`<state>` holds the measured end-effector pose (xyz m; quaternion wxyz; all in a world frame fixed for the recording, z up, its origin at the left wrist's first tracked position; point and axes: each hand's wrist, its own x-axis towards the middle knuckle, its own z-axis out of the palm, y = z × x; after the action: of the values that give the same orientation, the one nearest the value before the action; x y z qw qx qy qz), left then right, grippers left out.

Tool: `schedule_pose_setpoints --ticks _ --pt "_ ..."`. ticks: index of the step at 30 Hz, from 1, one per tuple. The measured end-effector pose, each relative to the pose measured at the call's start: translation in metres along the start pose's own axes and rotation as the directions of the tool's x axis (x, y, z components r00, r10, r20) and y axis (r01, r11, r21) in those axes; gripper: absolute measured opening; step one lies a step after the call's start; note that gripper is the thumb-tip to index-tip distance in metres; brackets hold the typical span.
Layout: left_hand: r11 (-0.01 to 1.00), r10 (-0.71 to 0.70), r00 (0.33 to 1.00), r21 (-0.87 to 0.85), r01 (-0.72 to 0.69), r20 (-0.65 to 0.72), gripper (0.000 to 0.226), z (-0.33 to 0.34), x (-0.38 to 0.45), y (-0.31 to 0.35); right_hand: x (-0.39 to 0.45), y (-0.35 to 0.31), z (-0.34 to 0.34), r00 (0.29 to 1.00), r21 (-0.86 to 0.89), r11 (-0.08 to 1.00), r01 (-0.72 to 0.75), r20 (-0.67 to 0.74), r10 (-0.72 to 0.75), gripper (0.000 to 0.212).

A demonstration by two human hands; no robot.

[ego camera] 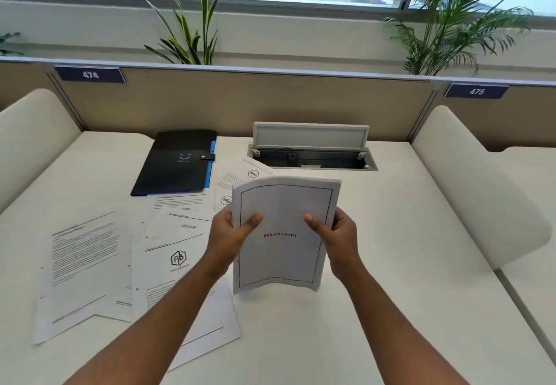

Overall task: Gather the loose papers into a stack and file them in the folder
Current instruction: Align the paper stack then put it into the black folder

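Observation:
I hold a thin stack of white papers [284, 204] upright, its lower edge resting on the white desk [391, 219]; the top sheet reads "BIBLIOGRAPHY". My left hand [230, 229] grips the stack's left edge and my right hand [337, 234] grips its right edge, thumbs on the front. Several loose printed sheets [84, 264] lie spread on the desk to the left, some overlapping, and more sheets [237, 177] lie behind the stack. A black folder [177, 162] with a blue edge and a snap strap lies closed at the back left.
An open cable box [311, 150] with a raised lid sits at the back of the desk. A beige partition [240, 98] with plants behind it closes the far side. Curved white dividers [481, 183] flank the desk.

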<state>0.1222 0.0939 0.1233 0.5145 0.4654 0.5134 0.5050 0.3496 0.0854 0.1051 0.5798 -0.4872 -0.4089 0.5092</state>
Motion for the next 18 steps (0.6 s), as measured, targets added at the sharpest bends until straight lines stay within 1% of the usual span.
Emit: schedule_pose_setpoints --ticks 3,4,7,9,12,14,15,16,17,18 --pt "0.997 -0.057 0.998 0.057 0.056 0.026 0.038 0.005 -0.004 -0.005 -0.002 0.003 0.004 0.997 -0.102 0.995 -0.014 0.075 0.022 0.032" --pt "0.997 -0.055 0.998 0.052 0.054 0.008 0.035 0.007 -0.004 -0.006 -0.003 0.003 0.007 0.997 -0.115 0.993 -0.007 0.072 0.015 0.027" --pt "0.999 -0.021 0.996 -0.047 0.017 -0.086 0.026 0.008 -0.001 0.001 -0.003 -0.004 0.011 1.000 -0.052 0.998 0.025 0.008 -0.024 0.021" --pt "0.999 0.017 0.995 -0.045 -0.021 -0.099 0.025 0.003 0.001 0.007 -0.002 -0.009 0.010 0.998 -0.035 0.998 0.059 -0.006 -0.060 0.025" --pt "0.995 0.093 0.995 -0.036 -0.093 -0.024 0.025 -0.008 0.003 0.008 0.001 -0.009 0.005 0.996 -0.035 0.995 0.089 0.002 -0.089 0.033" --pt "0.998 0.051 0.999 -0.020 -0.051 0.013 0.035 -0.010 0.003 0.005 0.000 -0.002 0.006 0.999 -0.065 0.997 0.033 0.037 -0.031 0.030" --pt "1.000 0.018 0.999 0.021 -0.018 0.026 0.042 -0.007 0.002 0.002 -0.001 0.002 0.008 0.998 -0.102 0.995 -0.009 0.062 0.015 0.026" --pt "0.997 -0.004 1.000 0.073 0.003 0.019 0.046 -0.003 0.001 -0.002 -0.002 0.006 0.012 0.995 -0.130 0.990 -0.046 0.084 0.057 0.023" --pt "0.995 -0.006 1.000 0.104 0.007 -0.009 0.045 0.001 0.000 -0.004 -0.003 0.007 0.015 0.992 -0.134 0.989 -0.070 0.092 0.083 0.022" --pt "0.995 0.008 0.999 0.099 -0.003 -0.052 0.040 0.004 -0.001 -0.005 -0.003 0.006 0.016 0.992 -0.111 0.990 -0.085 0.079 0.094 0.023"
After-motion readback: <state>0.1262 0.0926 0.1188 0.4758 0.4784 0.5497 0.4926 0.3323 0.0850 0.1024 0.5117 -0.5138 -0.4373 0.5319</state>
